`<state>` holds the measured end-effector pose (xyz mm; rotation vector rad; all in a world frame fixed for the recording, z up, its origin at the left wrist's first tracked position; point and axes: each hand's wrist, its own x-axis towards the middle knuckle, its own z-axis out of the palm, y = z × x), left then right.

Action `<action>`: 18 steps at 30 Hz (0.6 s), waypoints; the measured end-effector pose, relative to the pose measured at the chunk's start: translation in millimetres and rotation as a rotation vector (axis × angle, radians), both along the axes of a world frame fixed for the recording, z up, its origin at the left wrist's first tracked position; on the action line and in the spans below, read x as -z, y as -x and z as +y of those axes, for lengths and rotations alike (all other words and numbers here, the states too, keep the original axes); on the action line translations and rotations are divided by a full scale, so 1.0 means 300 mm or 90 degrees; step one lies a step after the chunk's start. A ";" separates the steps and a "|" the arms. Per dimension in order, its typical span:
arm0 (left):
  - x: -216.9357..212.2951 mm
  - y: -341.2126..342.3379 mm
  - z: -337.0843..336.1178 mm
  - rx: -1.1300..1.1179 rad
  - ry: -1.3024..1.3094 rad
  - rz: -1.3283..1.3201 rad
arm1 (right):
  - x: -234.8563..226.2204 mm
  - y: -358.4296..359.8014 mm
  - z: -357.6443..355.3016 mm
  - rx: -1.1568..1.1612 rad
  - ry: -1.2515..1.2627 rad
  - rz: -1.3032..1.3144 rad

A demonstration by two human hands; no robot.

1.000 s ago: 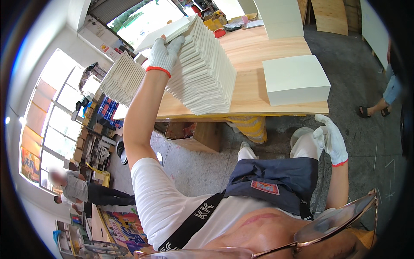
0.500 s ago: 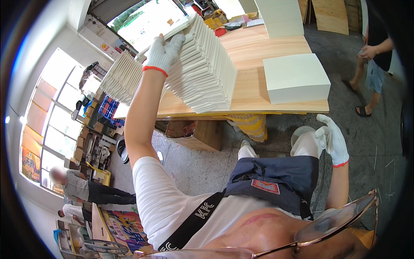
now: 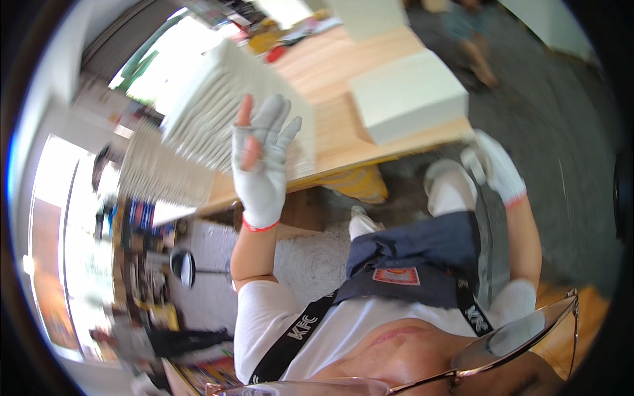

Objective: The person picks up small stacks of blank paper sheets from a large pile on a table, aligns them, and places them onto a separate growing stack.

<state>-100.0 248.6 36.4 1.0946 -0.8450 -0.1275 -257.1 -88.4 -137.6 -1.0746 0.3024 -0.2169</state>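
Note:
My left hand [image 3: 261, 165], in a white glove with bare thumb and forefinger tips, is raised with its fingers spread. Nothing is in it. Behind it on the table stands a tall stack of thin white layers [image 3: 218, 99], like paper or board; I cannot tell from the picture whether the fingers touch it. My right hand [image 3: 498, 168], gloved too, hangs beside the table's near right corner. Its fingers are loosely bent and apart, somewhat blurred, with nothing visible in them. A squared white block of sheets [image 3: 413, 96] lies on the table's right side.
The wooden table [image 3: 330, 142] runs away from me. A lower stack of white layers [image 3: 158, 168] stands at its left. Beneath are a cardboard box [image 3: 300, 214] and a yellow sack [image 3: 360, 185]. A person [image 3: 479, 46] is at the far right, another [image 3: 178, 343] at the lower left.
My left hand has come off the top of the tall stack, drawn back toward me and opened. My right hand has risen toward the table corner. The whole view has shifted.

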 end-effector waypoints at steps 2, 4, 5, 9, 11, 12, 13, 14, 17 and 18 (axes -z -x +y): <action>0.125 -0.051 -0.129 -0.041 -0.212 -0.190 | 0.027 -0.088 -0.096 0.056 0.145 -0.048; 0.216 -0.130 -0.304 -0.126 -0.455 -0.348 | -0.035 -0.158 -0.128 0.203 0.306 0.040; 0.253 -0.150 -0.407 -0.133 -0.492 -0.396 | -0.051 -0.187 -0.156 0.246 0.432 0.135; 0.348 -0.324 -0.716 -0.054 -0.584 -0.434 | -0.008 -0.326 -0.222 0.283 0.797 0.241; 0.371 -0.386 -0.790 -0.058 -0.612 -0.497 | -0.089 -0.358 -0.191 0.189 0.871 0.309; 0.384 -0.399 -0.816 -0.056 -0.626 -0.529 | -0.113 -0.356 -0.187 0.140 0.903 0.345; 0.400 -0.410 -0.824 -0.039 -0.626 -0.489 | -0.105 -0.362 -0.196 0.173 0.983 0.284; 0.414 -0.414 -0.836 -0.020 -0.625 -0.451 | -0.094 -0.366 -0.216 0.208 1.060 0.223; 0.450 -0.420 -0.848 -0.026 -0.599 -0.479 | -0.095 -0.396 -0.252 0.270 1.212 0.042; 0.458 -0.417 -0.847 -0.041 -0.587 -0.512 | -0.121 -0.413 -0.252 0.247 1.212 0.028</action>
